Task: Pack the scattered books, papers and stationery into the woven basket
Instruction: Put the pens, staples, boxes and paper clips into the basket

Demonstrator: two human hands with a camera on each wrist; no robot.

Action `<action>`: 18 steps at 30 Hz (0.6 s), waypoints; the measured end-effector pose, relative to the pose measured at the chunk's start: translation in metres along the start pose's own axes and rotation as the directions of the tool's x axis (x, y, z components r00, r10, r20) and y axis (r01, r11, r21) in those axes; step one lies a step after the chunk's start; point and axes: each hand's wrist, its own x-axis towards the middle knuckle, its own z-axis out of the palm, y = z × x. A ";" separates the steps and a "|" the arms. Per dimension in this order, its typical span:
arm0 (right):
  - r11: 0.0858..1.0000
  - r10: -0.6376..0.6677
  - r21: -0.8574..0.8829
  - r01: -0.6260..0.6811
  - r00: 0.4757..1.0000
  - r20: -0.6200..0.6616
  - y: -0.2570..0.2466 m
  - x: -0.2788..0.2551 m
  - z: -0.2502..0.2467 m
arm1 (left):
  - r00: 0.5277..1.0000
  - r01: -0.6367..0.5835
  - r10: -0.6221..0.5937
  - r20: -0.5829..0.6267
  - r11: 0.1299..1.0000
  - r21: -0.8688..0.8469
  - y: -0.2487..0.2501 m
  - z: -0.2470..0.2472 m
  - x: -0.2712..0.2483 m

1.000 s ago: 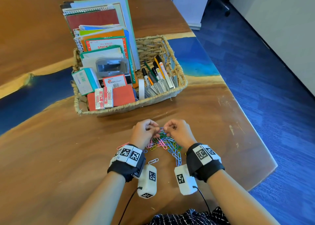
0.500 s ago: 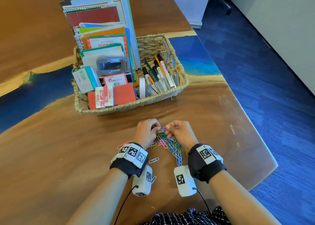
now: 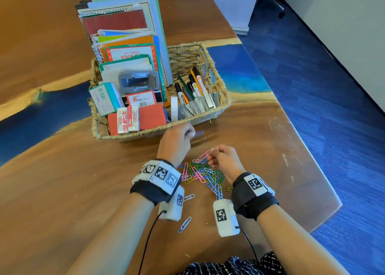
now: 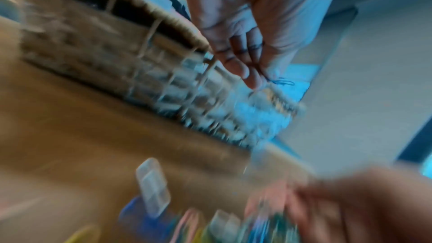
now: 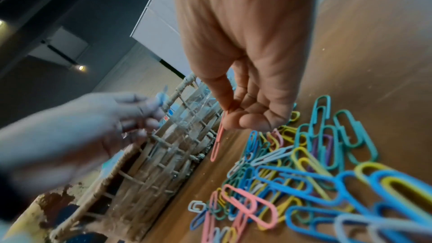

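- My right hand (image 3: 224,160) pinches one pink paper clip (image 5: 218,136) between thumb and forefinger, and the other fingers are curled in. I hold it by its upper end so that it hangs free, above the others.
- My left hand (image 3: 177,141) is close to the front wall of the woven basket (image 3: 220,81). The fingers are partly bent and, in the left wrist view, a thin blue clip (image 4: 281,82) shows at the fingertips. This view is much blurred, so I judge it is pinched, but I am not certain.
- The pile of coloured paper clips (image 3: 205,174) lies on the wooden table (image 3: 62,191) between my two wrists, just in front of the basket. A few single clips lie apart from the pile, near my left wrist.
- The basket already holds the books and papers (image 3: 125,35), standing upright against its back wall so that they take little room. The markers (image 3: 193,87) lie together on the right side, and the erasers (image 3: 127,121) stand at the front.
- I think the clips are the last thing to pack. They are small and slippery, and they hook into each other, so lifting one may drag others along.
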 end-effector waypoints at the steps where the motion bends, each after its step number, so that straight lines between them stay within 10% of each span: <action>1: 1.000 0.000 -0.023 0.000 1.000 -0.003 0.002 0.001 -0.001 | 0.999 0.004 -0.005 -0.048 1.000 -0.020 0.006 -0.006 0.010; 11: 0.999 -0.016 -0.031 0.018 0.999 0.048 0.009 -0.005 -0.007 | 0.937 0.077 -0.112 -0.330 0.990 -0.118 0.013 -0.038 0.066; 18: 0.997 -0.060 -0.038 0.063 0.995 0.075 0.012 -0.003 -0.008 | 0.996 0.026 -0.020 0.087 0.997 -0.070 -0.002 0.002 -0.001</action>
